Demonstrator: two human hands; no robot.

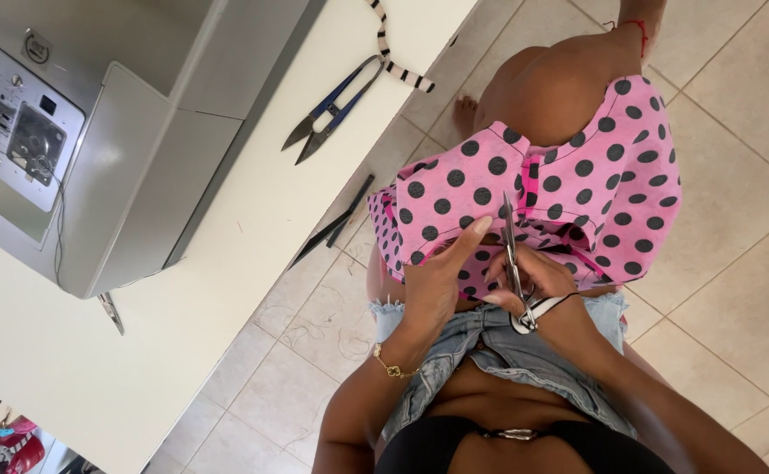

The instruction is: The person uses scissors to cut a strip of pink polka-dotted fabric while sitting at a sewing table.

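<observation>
A pink fabric with black polka dots lies over my lap and knee. My left hand, with a gold bracelet on the wrist, presses on the fabric's near edge, fingers spread. My right hand grips a pair of small metal scissors. Their blades point away from me over the fabric, just beside the left index finger. I cannot tell whether the blades are around the cloth.
A white table stands at my left with a grey sewing machine on it. Blue-handled thread snips and a black-and-white striped strip lie near the table's edge. Beige floor tiles lie below.
</observation>
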